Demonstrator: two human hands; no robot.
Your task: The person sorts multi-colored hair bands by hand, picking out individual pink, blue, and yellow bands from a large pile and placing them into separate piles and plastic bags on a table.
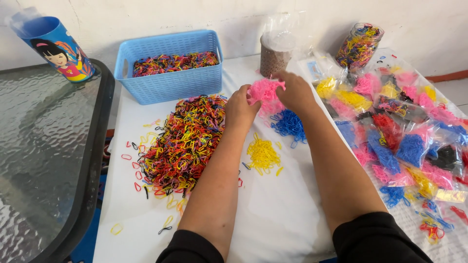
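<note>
1. Glass-topped table [39, 160] sits on the far left, dark rim and all, with a blue cartoon-printed cup [56, 48] standing at its back corner.
2. Next over is the white table [273, 219], which everything else lies on. At its back left stands a blue plastic basket [170, 78] full of mixed tiny elastic bands.
3. Right in front of the basket there's a big mixed pile [187, 141] of red, yellow, black and pink bands, with loose strays scattered off its left and front edges.
4. Left hand [240, 111] is curled, fingers pinching into the left side of the pink clump [265, 90], and it sits just beside the big pile's right edge.
5. Small yellow pile [262, 155] lies between the two forearms, with a blue pile [288, 124] just behind it to the right, under the right wrist.
6. Right hand [295, 91] grips the same pink clump from the right, so both hands are closed on it just above the tabletop.
7. Behind the hands is a brownish container [274, 56] under clear plastic, then a tipped jar [358, 46] of mixed bands.
8. Far right is a heap of small clear bags [409, 141] sorted by colour: pink, yellow, blue, red, black.
</note>
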